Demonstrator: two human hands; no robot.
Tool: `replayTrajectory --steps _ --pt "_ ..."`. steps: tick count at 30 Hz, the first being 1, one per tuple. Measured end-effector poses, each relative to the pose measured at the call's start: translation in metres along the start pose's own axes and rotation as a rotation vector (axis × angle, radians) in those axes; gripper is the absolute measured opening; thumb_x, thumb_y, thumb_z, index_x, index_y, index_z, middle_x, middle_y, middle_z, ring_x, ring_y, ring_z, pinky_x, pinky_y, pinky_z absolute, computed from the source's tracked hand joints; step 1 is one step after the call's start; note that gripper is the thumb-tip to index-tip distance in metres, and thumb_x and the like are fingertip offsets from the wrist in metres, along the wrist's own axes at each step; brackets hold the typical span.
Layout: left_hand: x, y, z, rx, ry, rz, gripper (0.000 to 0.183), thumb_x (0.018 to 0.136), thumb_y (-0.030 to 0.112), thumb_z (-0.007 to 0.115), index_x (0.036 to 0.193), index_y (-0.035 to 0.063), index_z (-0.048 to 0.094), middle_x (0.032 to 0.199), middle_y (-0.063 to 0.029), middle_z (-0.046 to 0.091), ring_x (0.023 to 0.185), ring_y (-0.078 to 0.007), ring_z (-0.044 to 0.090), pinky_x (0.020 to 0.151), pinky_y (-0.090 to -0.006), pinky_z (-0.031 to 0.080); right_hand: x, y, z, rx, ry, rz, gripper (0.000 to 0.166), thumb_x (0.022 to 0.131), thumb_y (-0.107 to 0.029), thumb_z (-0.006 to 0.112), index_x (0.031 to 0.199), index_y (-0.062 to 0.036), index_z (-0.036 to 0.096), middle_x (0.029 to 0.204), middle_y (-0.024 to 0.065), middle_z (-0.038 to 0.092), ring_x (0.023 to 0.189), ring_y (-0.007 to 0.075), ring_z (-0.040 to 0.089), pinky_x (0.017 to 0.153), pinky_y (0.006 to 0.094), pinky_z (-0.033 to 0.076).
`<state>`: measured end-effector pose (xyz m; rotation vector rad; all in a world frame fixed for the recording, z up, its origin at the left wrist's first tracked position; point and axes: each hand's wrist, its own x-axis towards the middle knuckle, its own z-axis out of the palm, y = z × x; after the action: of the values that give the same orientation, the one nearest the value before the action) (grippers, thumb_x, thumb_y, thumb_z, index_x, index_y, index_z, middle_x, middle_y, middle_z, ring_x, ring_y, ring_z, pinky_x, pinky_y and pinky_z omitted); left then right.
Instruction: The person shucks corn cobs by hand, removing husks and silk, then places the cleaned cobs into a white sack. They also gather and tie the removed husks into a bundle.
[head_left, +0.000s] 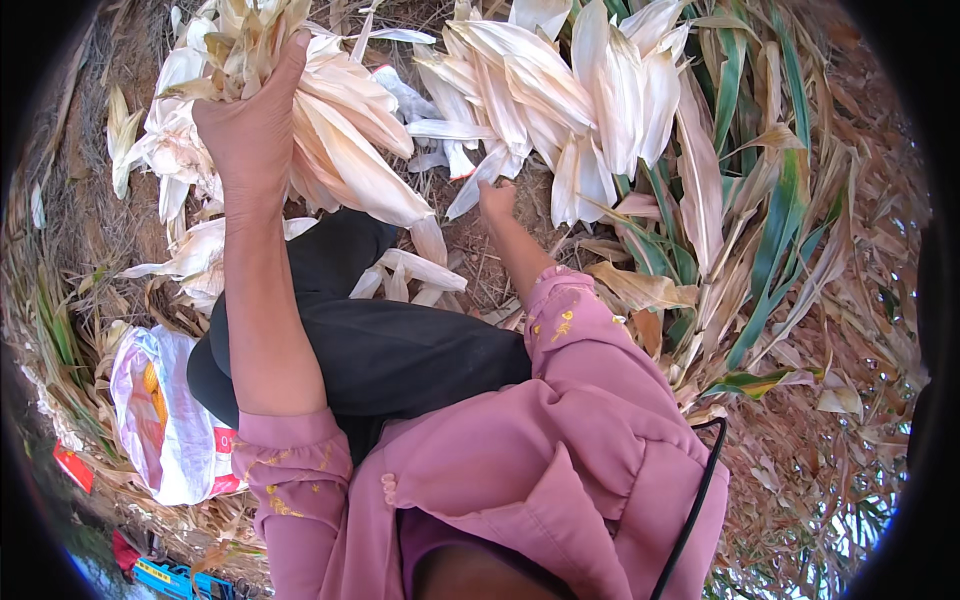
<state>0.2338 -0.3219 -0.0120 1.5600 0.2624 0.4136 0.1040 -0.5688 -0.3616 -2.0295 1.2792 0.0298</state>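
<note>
My left hand (251, 127) is raised at the upper left, closed around a bundle of dry corn husks (251, 45) whose upper end runs out of the picture. Behind and right of it hangs or lies a pile of pale husks (352, 142); which of them belong to the bundle I cannot tell. My right hand (496, 199) is low over the soil with its fingers curled, close to the tip of a pale husk (480, 180). Whether it grips that husk is not clear. More husks (525, 82) spread above it, next to a whitish knitted glove (409, 97).
A woven plastic sack (176, 420) with yellow corn cobs (156, 394) stands at the left by my dark-trousered leg. Corn stalks with green and dry leaves (772, 225) are heaped on the right. A blue object (176, 577) and a red one (73, 466) show at the lower left.
</note>
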Motion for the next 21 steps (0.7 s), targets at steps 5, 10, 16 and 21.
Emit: replayTrajectory --steps 5,10,16,21 --pt "-0.002 -0.004 0.007 -0.051 -0.064 -0.043 0.032 0.073 0.010 0.075 0.097 -0.0066 0.062 0.091 -0.0068 0.064 0.077 -0.0082 0.058 0.072 -0.0224 0.046 0.054 0.034 0.020 0.108 -0.410 0.264 0.027 0.075 -0.020 0.065 0.087 0.0024 0.056 0.073 0.0094 0.057 0.060 0.0190 0.054 0.050 0.0332 0.042" --pt "0.000 0.002 0.002 0.062 -0.058 -0.075 0.031 0.074 0.010 0.074 0.097 -0.0067 0.062 0.089 -0.0070 0.065 0.075 -0.0082 0.058 0.071 -0.0225 0.045 0.000 0.023 -0.019 -0.069 -0.414 -0.158 0.019 0.074 -0.014 0.062 0.081 0.0015 0.053 0.071 0.0118 0.059 0.057 0.0208 0.058 0.053 0.0346 0.045" --pt "0.004 0.004 0.004 0.035 0.022 -0.033 0.031 0.074 0.007 0.072 0.100 -0.0047 0.061 0.092 -0.0056 0.064 0.080 -0.0088 0.058 0.074 -0.0232 0.045 -0.016 0.031 -0.075 -0.445 -0.541 -0.200 0.041 0.070 -0.011 0.063 0.108 0.0009 0.051 0.091 0.0211 0.063 0.089 0.0341 0.061 0.080 0.0382 0.046" --pt "0.004 -0.002 0.001 -0.007 0.033 -0.032 0.030 0.074 0.005 0.072 0.101 -0.0044 0.060 0.093 -0.0049 0.064 0.081 -0.0091 0.058 0.075 -0.0234 0.045 0.000 0.044 -0.086 -0.438 -0.482 -0.257 0.048 0.074 -0.022 0.059 0.117 -0.0047 0.047 0.113 0.0207 0.054 0.105 0.0348 0.053 0.091 0.0421 0.041"
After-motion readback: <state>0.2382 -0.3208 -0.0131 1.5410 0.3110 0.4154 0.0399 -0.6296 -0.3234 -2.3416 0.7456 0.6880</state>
